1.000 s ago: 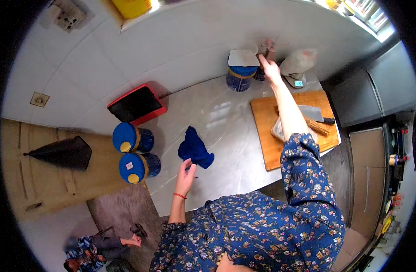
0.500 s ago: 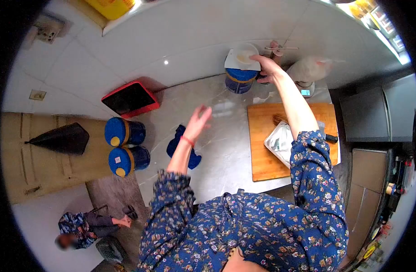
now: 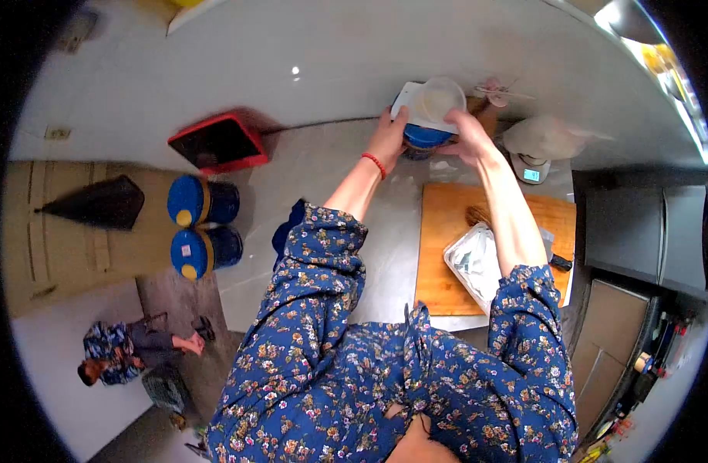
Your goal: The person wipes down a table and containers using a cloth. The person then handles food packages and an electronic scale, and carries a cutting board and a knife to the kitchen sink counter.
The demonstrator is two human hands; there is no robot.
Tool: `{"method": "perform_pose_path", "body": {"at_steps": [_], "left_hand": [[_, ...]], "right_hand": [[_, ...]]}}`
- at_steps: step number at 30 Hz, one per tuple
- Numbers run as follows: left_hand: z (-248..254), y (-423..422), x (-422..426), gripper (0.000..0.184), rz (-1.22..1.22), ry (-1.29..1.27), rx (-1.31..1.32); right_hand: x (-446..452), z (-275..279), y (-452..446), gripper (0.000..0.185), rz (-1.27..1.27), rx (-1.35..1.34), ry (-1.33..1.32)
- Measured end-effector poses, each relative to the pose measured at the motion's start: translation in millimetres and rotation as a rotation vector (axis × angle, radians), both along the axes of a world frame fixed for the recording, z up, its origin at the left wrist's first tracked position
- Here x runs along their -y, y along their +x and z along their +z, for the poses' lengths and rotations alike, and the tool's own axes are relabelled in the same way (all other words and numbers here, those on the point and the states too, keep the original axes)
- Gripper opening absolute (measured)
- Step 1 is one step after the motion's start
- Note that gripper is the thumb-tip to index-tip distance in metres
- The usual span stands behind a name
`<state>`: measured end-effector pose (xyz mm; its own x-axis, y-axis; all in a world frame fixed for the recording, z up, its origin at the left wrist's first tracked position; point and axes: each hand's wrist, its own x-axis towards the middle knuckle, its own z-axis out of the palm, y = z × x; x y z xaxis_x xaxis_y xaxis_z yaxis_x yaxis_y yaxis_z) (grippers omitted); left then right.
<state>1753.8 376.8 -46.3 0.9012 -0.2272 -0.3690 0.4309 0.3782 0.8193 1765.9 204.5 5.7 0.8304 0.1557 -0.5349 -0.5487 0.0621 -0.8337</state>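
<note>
A white flat board (image 3: 409,100) lies over a blue-lidded container (image 3: 425,137) near the wall, with a clear round tub (image 3: 440,99) on it. My left hand (image 3: 389,139) grips the board's left edge, thumb up and fingers closed. At the right edge, my right hand (image 3: 470,137) has its thumb against the board and tub, its fingers curled round the board's side. The lower fingertips of both hands are partly hidden.
The cutting board (image 3: 439,270) at right bears a plastic-lined tray (image 3: 473,258) and a knife. A lit scale (image 3: 530,171) stands behind it. At left are two blue tubs (image 3: 190,253), a red-framed black object (image 3: 219,145) and a blue cloth (image 3: 286,231). Another person sits lower left.
My left hand has moved from above the blue cloth to the left edge of the white board and taken hold. My right hand has shifted slightly down along the right edge.
</note>
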Motion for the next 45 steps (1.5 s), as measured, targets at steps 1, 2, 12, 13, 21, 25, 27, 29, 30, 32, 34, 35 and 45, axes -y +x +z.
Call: {"method": "perform_pose_path", "body": {"at_steps": [1, 2, 12, 13, 21, 25, 27, 29, 30, 32, 34, 35, 45], "left_hand": [[27.7, -18.6, 2.7, 0.060, 0.141, 0.070, -0.055], [16.4, -33.7, 2.8, 0.060, 0.150, 0.102, 0.000], [55.4, -292.3, -104.8, 0.055, 0.519, 0.422, 0.162], [55.3, -318.5, -123.4, 0.055, 0.551, 0.452, 0.162], [62.3, -482.4, -273.4, 0.049, 0.721, 0.365, -0.063], [39.9, -523.6, -357.9, 0.049, 0.678, 0.273, -0.184], [18.7, -540.6, -391.1, 0.050, 0.649, 0.277, -0.248], [10.8, -544.4, -404.1, 0.052, 0.636, 0.311, -0.254], [12.9, -541.0, -405.9, 0.052, 0.627, 0.310, -0.254], [18.8, -531.7, -404.3, 0.051, 0.608, 0.309, -0.254], [20.9, -524.6, -402.8, 0.049, 0.613, 0.337, -0.264], [21.4, -523.3, -403.0, 0.047, 0.616, 0.351, -0.269], [17.9, -503.1, -453.6, 0.044, 0.629, 0.436, -0.081]], "right_hand": [[-5.8, 0.5, -5.5, 0.054, -0.052, -0.010, -0.055], [-8.7, 4.1, -21.4, 0.052, -0.046, 0.015, -0.057], [-132.9, 81.7, -230.1, 0.064, 0.359, 0.189, 0.209], [-151.8, 73.8, -251.0, 0.063, 0.372, 0.278, 0.165], [-309.5, 43.2, -386.5, 0.075, 0.508, -0.039, 0.203], [-394.6, 29.3, -430.3, 0.073, 0.546, -0.164, 0.123], [-428.0, 16.0, -446.7, 0.073, 0.579, -0.214, 0.072], [-438.9, 13.0, -453.9, 0.073, 0.591, -0.180, 0.077], [-439.4, 12.9, -451.9, 0.073, 0.594, -0.167, 0.085], [-436.9, 7.2, -444.8, 0.069, 0.581, -0.154, 0.038], [-435.5, 4.2, -441.0, 0.065, 0.552, -0.113, -0.026], [-434.8, 0.0, -441.2, 0.064, 0.574, -0.054, -0.007], [-479.3, -43.2, -438.2, 0.058, 0.474, 0.397, -0.116]]}}
